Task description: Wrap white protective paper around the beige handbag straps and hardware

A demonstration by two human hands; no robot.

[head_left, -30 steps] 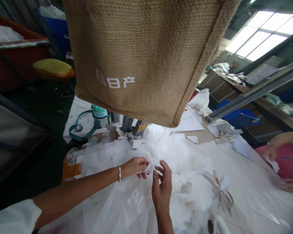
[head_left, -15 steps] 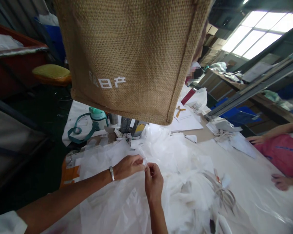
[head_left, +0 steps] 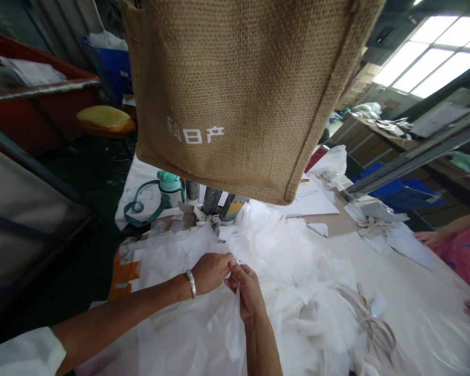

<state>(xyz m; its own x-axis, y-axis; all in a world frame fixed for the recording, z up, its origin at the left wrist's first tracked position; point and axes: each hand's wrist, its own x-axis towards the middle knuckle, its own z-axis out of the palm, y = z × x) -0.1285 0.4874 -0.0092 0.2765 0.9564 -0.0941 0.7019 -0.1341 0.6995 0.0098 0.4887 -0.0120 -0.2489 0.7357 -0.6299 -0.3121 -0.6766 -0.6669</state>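
Observation:
Over the middle of the table my left hand (head_left: 210,272) and my right hand (head_left: 249,292) meet, fingertips touching. Both are closed in a pinch on thin white sheer fabric (head_left: 232,324). A narrow fold of it hangs down from the fingers, beside my right wrist. The exact spot that the fingertips press is partly hidden by the fingers. More sheer white fabric (head_left: 276,245) lies heaped behind and to the right of the hands. A silver bracelet (head_left: 191,283) circles my left wrist.
A burlap bag (head_left: 235,104) with white lettering hangs close in front, above the table. Behind lie a teal-lidded bottle (head_left: 169,188) with a strap and white papers (head_left: 317,201). Beige straps (head_left: 382,329) lie at right. Another person's red garment (head_left: 464,256) shows at the right edge.
My hands have come closer together, and a fold of the white fabric now hangs from the fingers. The view has shifted, so the bag and table appear further right.

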